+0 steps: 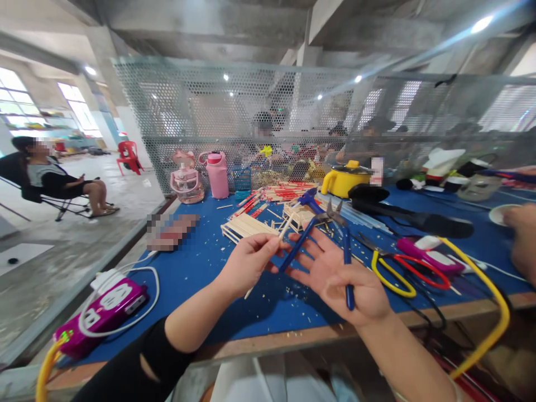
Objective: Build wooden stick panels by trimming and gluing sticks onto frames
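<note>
My left hand [249, 262] pinches a thin wooden stick [286, 226] between thumb and fingertips. In my right hand [337, 276], turned palm up, rests a pair of blue-handled cutting pliers [347, 248]; thumb and fingers hold its handles, which are spread, and its jaws point away from me. The two hands are close together above the table. Just beyond them lies a flat frame of pale sticks [247, 226], with a smaller stick piece [293, 215] to its right. Loose sticks with red wrapping [288, 191] are heaped farther back.
Yellow- and red-handled pliers [412, 273] lie at right. A yellow pot [339, 183], pink bottle [216, 176] and clear jug [186, 184] stand before the mesh screen [201, 106]. Purple power strips [100, 315] trail cables. Another person's hand [523, 234] reaches in at right; someone sits far left.
</note>
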`<state>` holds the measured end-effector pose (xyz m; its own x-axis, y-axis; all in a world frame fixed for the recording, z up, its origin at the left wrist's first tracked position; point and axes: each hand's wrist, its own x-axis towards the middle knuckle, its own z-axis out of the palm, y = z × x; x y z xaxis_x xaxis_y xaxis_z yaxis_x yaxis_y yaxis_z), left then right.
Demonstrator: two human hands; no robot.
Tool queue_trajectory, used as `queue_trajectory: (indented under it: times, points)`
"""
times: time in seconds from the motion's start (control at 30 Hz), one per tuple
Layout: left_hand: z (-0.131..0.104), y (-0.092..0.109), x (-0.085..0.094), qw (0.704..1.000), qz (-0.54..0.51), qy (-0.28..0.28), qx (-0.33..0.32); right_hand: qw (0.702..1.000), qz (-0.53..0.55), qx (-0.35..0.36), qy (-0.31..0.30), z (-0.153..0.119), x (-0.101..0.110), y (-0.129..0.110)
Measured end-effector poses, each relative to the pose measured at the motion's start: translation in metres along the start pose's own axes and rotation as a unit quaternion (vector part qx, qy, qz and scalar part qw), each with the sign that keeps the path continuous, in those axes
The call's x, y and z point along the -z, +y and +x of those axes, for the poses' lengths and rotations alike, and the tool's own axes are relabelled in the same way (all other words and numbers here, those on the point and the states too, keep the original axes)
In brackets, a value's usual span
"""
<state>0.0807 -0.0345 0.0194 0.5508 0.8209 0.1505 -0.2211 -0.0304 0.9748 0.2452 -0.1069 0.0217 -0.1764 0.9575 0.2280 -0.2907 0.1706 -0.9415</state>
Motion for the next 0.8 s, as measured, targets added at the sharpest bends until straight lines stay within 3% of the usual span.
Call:
queue_trajectory:
  times: [0.1, 0.17, 0.27, 0.37, 0.5, 0.8]
  points:
    - [0.003, 0.0, 0.003, 0.998, 0.024, 0.053, 0.012, 0.988, -0.144, -0.013, 0.045, -0.003, 0.016, 0.003]
    - [0.004, -0.001, 0.004, 0.996, 0.05, 0.067, 0.004, 0.947, -0.313, -0.031, 0.07, -0.005, 0.024, 0.003]
    - [0.003, -0.002, 0.004, 0.99, 0.115, 0.075, -0.023, 0.872, -0.485, -0.039, 0.05, -0.009, 0.026, 0.003]
    - [0.001, -0.003, 0.002, 0.981, 0.174, 0.074, -0.04, 0.843, -0.537, -0.031, 0.015, -0.01, 0.021, 0.006]
    - [-0.001, -0.005, 0.0, 0.971, 0.225, 0.063, -0.054, 0.82, -0.571, -0.034, 0.016, -0.01, 0.017, 0.009]
    - [-0.004, -0.008, -0.003, 0.949, 0.295, 0.07, -0.083, 0.798, -0.601, -0.051, -0.003, -0.016, 0.022, 0.01]
